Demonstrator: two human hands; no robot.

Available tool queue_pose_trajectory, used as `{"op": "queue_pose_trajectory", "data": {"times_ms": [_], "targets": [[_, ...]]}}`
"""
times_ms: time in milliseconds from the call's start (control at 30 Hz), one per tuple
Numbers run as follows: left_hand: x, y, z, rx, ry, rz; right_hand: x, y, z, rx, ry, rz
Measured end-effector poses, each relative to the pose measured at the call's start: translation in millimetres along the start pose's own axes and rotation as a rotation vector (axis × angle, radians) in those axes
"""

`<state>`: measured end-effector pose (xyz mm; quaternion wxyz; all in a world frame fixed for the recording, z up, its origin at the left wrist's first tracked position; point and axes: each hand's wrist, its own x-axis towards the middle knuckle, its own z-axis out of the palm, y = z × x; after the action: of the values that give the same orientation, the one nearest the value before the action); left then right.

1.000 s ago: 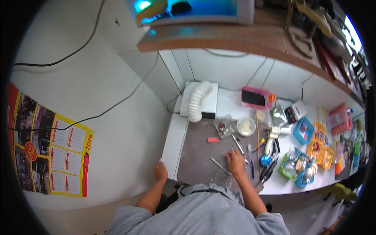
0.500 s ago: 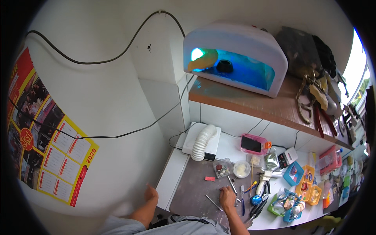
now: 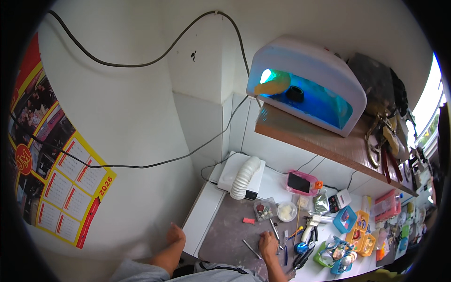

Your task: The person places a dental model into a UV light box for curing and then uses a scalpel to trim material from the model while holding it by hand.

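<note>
My left hand (image 3: 174,233) hangs beside the desk's left edge, fingers loosely bent and apart, nothing visible in them. My right hand (image 3: 268,245) rests on the grey work mat (image 3: 220,231) with curled fingers; what they hold, if anything, is unclear. A thin metal rod (image 3: 251,248) lies left of that hand, and metal tools (image 3: 275,229) lie just beside and above it. Farther back are a red block (image 3: 248,220), a clear box of small parts (image 3: 264,209) and a white tub (image 3: 286,211). A blue round tool (image 3: 301,247) lies to the right.
A white unit with a ribbed hose (image 3: 244,179) stands behind the mat. A shelf (image 3: 305,137) above carries a lit lamp box (image 3: 345,94) and hanging tools. Plastic baskets (image 3: 344,218) crowd the desk's right. Cables cross the left wall beside a calendar (image 3: 77,178).
The view has tilted upward, showing the lamp box fully and pushing desk and hands lower. My left hand has drawn slightly away from the desk's edge; my right hand stays on the mat.
</note>
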<state>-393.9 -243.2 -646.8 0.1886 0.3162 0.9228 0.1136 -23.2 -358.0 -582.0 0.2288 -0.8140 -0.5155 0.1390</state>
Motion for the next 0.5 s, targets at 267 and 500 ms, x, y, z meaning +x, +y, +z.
{"op": "queue_pose_trajectory", "data": {"times_ms": [267, 500], "targets": [[1.1, -3.0, -0.9, 0.018, -0.017, 0.011, 1.0, 3.8, 0.0, 0.03, -0.079, 0.035], [-3.0, -1.0, -5.6, 0.006, 0.015, -0.014, 4.9, -6.4, -13.4, 0.127, 0.022, 0.046]]}}
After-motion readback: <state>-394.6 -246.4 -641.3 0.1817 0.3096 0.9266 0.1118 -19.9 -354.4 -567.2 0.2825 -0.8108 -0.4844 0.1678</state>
